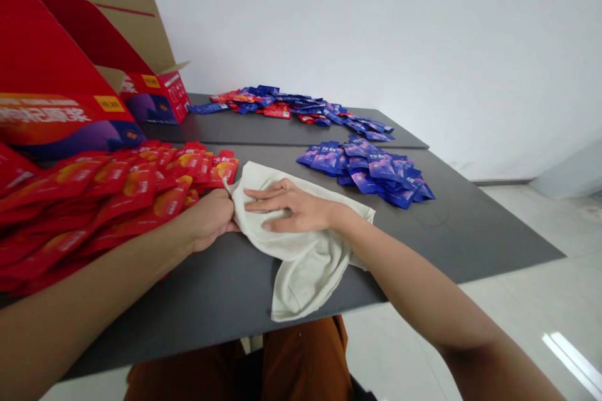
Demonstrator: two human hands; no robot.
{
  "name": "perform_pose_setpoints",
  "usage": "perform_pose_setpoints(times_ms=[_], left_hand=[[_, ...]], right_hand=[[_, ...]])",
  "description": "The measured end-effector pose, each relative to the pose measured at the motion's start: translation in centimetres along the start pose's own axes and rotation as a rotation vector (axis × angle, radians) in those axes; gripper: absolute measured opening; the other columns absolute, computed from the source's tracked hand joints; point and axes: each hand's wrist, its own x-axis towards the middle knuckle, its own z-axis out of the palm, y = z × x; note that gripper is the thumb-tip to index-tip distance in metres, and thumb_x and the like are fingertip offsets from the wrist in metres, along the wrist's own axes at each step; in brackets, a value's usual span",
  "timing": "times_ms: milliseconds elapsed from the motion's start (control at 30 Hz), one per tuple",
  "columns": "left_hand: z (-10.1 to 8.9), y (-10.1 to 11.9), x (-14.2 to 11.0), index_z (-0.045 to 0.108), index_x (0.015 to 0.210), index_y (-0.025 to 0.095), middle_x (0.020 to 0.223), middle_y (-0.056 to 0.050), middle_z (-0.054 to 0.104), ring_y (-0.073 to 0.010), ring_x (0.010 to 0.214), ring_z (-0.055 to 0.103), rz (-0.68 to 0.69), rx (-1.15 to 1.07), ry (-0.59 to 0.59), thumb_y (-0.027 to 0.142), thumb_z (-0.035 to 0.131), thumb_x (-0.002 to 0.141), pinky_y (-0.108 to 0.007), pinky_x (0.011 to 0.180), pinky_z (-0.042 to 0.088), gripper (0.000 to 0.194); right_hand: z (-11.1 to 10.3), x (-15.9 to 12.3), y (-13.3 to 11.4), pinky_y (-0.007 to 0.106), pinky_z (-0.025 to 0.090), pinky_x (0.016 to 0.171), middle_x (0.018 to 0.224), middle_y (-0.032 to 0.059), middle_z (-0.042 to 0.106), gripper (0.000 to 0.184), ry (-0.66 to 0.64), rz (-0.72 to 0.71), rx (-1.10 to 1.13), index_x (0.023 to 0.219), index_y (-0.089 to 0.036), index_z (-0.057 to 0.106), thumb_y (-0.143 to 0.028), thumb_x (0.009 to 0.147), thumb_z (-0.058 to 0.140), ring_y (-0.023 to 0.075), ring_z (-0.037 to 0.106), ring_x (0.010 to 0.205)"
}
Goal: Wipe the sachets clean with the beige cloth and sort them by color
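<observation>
A cream-coloured cloth [305,282] lies crumpled on the dark grey table [207,301], one end hanging toward the front edge. My left hand [214,219] is closed on the cloth's left edge, beside a heap of red sachets [136,194]. Flat on top of the cloth rests my right hand [296,207], fingers stretched out and apart. To the right, behind the cloth, sits a pile of blue-purple sachets [371,169].
Two red cartons stand at the left: a near one [56,94] and an open one [160,97] behind it. Mixed red and blue sachets [291,105] spread along the back of the table, near a white wall [357,25].
</observation>
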Motion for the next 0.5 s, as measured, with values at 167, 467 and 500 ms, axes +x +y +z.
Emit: perform_pose_setpoints(times_ms=[167,467,500], left_hand=[[0.1,0.3,0.0,0.063,0.114,0.013,0.095,-0.01,0.075,-0.0231,0.089,0.07,-0.018,-0.012,0.011,0.017,0.062,0.078,-0.037,0.079,0.058,0.036],[-1.0,0.7,0.7,0.067,0.105,0.012,0.09,-0.01,0.075,-0.0258,0.085,0.071,-0.082,0.008,-0.132,0.02,0.077,0.061,-0.033,0.07,0.06,0.046],[-1.0,0.8,0.8,0.068,0.103,0.012,0.089,-0.011,0.075,-0.0261,0.084,0.071,-0.078,0.003,-0.14,0.019,0.077,0.059,-0.033,0.069,0.06,0.046]], right_hand=[[0.2,0.0,-0.6,0.048,0.011,0.116,0.159,0.002,0.021,0.062,-0.062,0.013,-0.084,0.145,-0.028,0.043,-0.026,0.086,0.06,0.0279,0.016,0.147],[-0.3,-0.3,-1.1,0.055,0.009,0.115,0.155,-0.0013,0.034,0.052,-0.085,-0.019,0.007,0.138,-0.034,0.052,-0.019,0.088,0.054,0.0285,0.012,0.147],[-0.1,-0.3,-1.1,0.054,0.01,0.116,0.154,-0.0012,0.035,0.051,-0.063,-0.018,-0.005,0.139,-0.034,0.05,-0.022,0.09,0.054,0.0281,0.012,0.147]])
